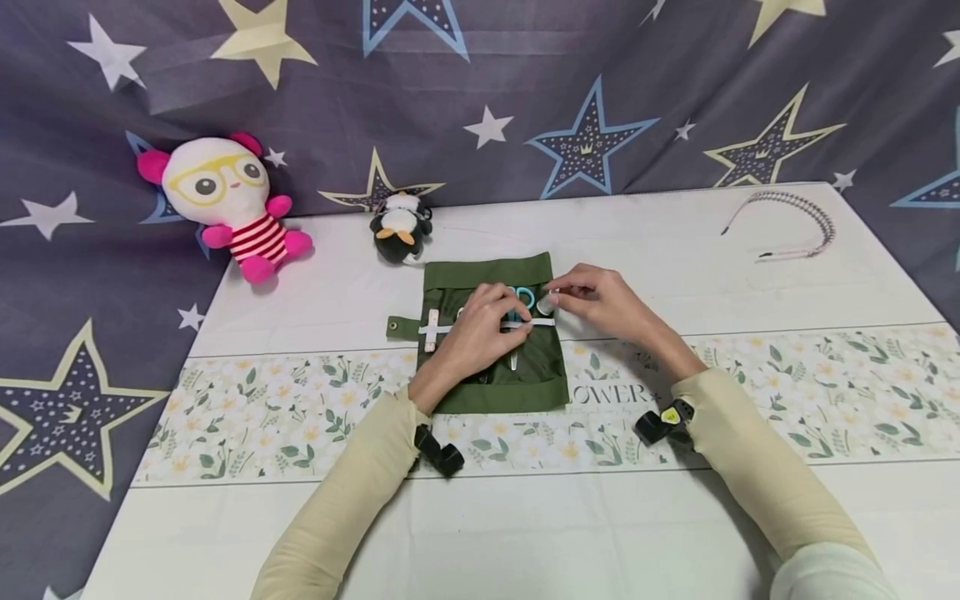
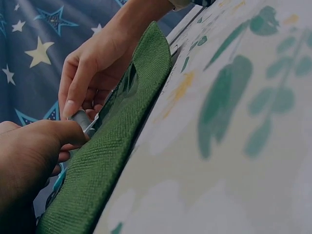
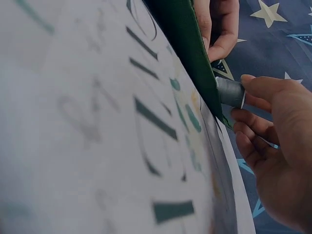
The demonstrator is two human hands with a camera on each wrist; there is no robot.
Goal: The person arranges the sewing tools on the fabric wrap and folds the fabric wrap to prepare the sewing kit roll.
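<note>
A green fabric sewing pouch (image 1: 491,398) lies unfolded on the table, crossed by a white elastic band (image 1: 543,322). My left hand (image 1: 483,329) is over the pouch, its thumb and fingers pinching the band right of the middle. With fingertips and thumb my right hand (image 1: 600,300) holds a grey thread spool (image 3: 230,92) by its end, at the pouch's right edge beside the band. Blue-handled scissors (image 1: 525,293) sit under the band between the hands. Toward the left end of the band is a light flat piece (image 1: 431,331). The left hand hides part of the pouch's middle.
A snap tab (image 1: 402,327) sticks out from the pouch's left side. Behind it sits a penguin plush (image 1: 401,227), with a pink and white plush (image 1: 232,204) farther left. A headband (image 1: 813,218) lies at the back right. A star-patterned cloth (image 1: 487,83) hangs behind the table (image 1: 540,533).
</note>
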